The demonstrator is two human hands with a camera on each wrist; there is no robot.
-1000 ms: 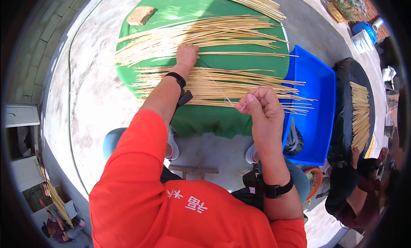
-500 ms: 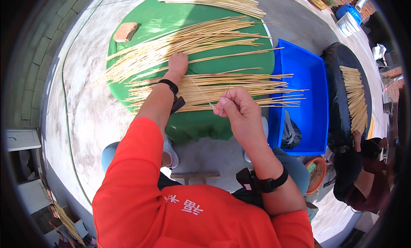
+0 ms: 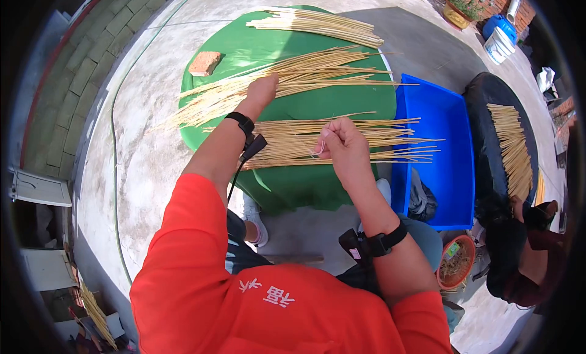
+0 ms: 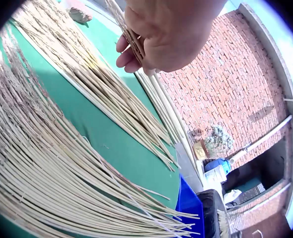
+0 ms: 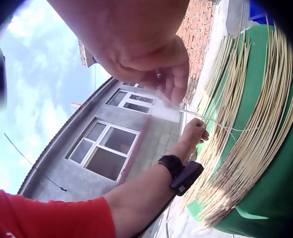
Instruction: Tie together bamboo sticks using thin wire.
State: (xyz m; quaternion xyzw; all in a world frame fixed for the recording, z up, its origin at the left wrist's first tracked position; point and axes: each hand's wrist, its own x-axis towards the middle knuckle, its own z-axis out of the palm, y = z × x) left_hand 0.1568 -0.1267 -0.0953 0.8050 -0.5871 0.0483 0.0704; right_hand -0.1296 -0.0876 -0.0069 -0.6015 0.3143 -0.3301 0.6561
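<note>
Work area: a bench (image 3: 235, 39) with green cloth. Stock is placed as follows:

Far bundle (image 3: 317, 26): along the far edge.
Middle pile (image 3: 213, 102): loose, across the centre, heads toward the left edge.
Near row (image 3: 284, 143): along the near edge; stem ends project past the right edge, over the blue bin (image 3: 450, 131).
Brick (image 3: 205, 64): toward the far left of the bench.

Left hand (image 3: 261, 91): positioned over the middle pile. The left wrist view shows the grip narrow, thumb and fingers holding a stalk (image 4: 120, 21) at a tilt. Whether it is a single stalk or several cannot be told.

Right hand (image 3: 349, 149): positioned over the near row, toward the near right of the bench. Grip narrow, pinching a white thread (image 5: 213, 120) that runs to the near row.

Change: over the last second, the left hand has shifted away from the near row, farther over the middle pile. The right hand has shifted left and inward from the near edge, keeping hold of the thread.

Assessment: stalk selection appears to be in progress. The held stalk is not yet in the near row, and the thread appears to be kept ready meanwhile.
</note>
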